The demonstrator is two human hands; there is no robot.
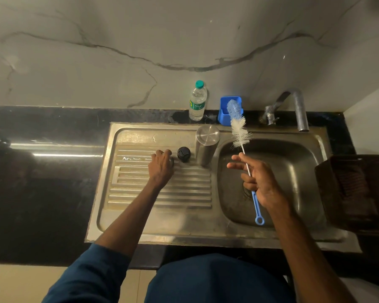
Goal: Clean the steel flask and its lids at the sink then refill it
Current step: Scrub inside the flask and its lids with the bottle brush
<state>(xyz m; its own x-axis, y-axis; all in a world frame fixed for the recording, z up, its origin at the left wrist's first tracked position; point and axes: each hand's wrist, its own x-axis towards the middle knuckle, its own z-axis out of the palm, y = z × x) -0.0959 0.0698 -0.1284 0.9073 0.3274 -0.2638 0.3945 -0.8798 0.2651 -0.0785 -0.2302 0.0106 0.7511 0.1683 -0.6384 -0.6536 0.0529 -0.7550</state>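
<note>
1. A black countertop (42, 171) runs along the left, with the steel sink (123, 215) set into it.
2. The left hand (161, 166) is lowered onto the ribbed drainboard (184, 193). Its fingers are curled downward around a small dark piece (172, 161), which is mostly hidden, so what it is cannot be told.
3. Just right of that hand, a black lid (183, 154) sits on the drainboard, apart from the fingers.
4. The steel flask (206, 146) stands on the drainboard beside the lid, at the edge of the basin (298, 171), with a flat steel end on top. Whether its mouth faces down cannot be told.
5. Behind the flask, a clear water bottle (197, 102) with a green cap stands against the wall, next to a blue holder (224, 113).
6. The right hand (257, 182) holds a bottle brush (240, 133) over the basin. The lower fingers are wrapped around its thin stem, the forefinger and thumb are stretched apart, the bristles point towards the wall, and the blue loop handle hangs below the palm.
7. A steel tap (299, 108) arches over the basin's far corner.
8. A dark basket (354, 193) sits at the right edge.
</note>
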